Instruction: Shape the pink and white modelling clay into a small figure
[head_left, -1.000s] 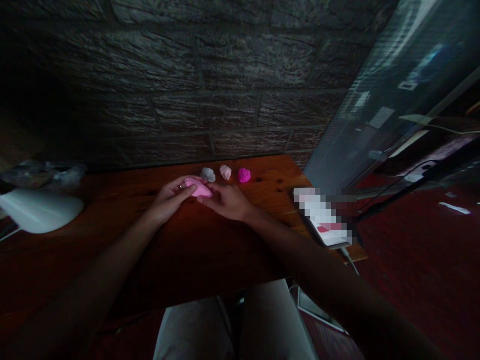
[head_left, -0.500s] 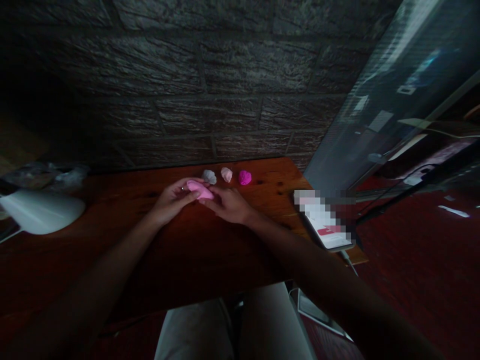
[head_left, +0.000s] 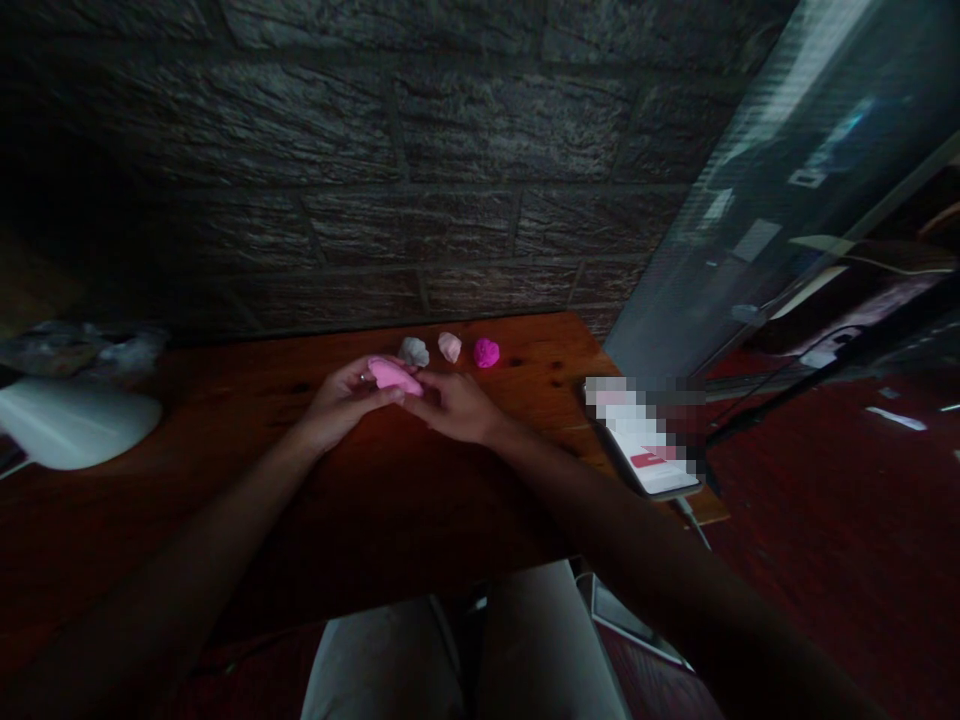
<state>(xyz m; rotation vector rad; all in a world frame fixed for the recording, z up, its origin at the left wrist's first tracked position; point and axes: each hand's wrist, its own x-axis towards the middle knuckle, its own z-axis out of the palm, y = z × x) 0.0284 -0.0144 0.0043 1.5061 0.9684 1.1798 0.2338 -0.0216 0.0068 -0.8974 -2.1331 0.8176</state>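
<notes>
Clay (head_left: pixel 394 375) slants lengthwise left to right, pinched by left hand (head_left: pixel 334 408) and right hand (head_left: pixel 463 408).

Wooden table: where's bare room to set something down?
Bare: between the magenta lump and the phone, and between the white object and the left hand. Crowded: where that hand and the right hand hold the pink lump, with the grey lump and peach lump just beyond.
</notes>
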